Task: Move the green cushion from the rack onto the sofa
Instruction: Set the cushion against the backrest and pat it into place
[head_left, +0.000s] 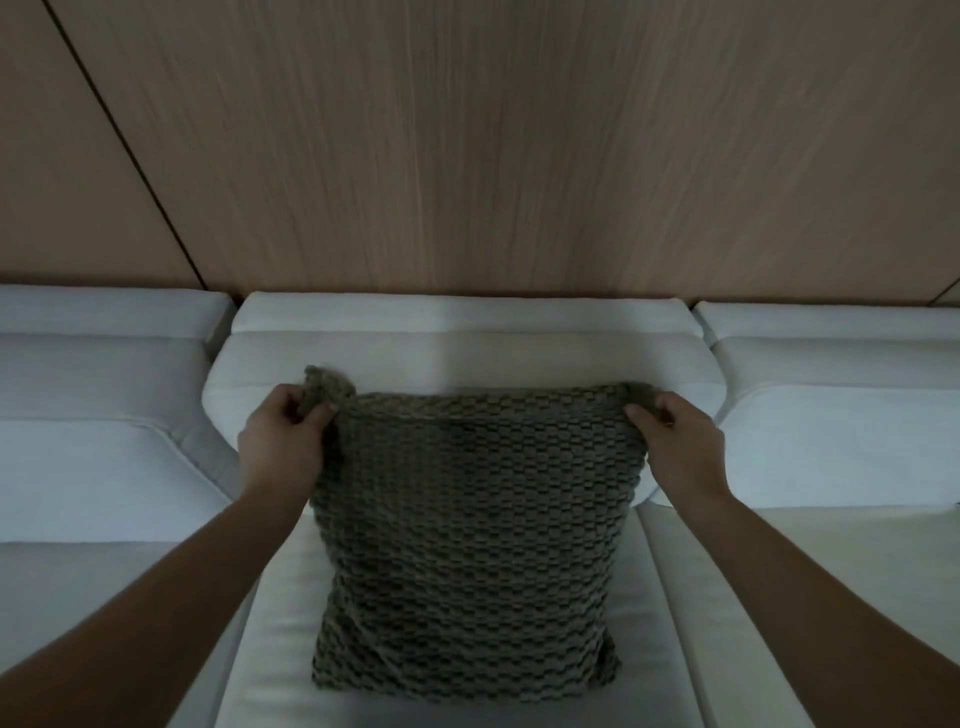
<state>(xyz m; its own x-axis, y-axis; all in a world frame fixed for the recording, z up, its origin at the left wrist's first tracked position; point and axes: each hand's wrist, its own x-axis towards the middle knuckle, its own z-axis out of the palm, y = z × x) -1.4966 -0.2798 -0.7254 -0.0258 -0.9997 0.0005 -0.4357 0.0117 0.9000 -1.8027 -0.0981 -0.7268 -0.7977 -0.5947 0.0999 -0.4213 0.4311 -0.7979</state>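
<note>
The green cushion (475, 525), a square one with a knitted, bumpy weave, stands on the middle seat of the white sofa (467, 343) and leans toward its back cushion. My left hand (283, 434) pinches the cushion's top left corner. My right hand (675, 441) pinches its top right corner. The cushion's lower edge rests on the seat. The rack is not in view.
The sofa has three white sections side by side, with back cushions to the left (98, 374) and right (841, 395) of the middle one. A wooden panelled wall (493, 145) rises directly behind the sofa.
</note>
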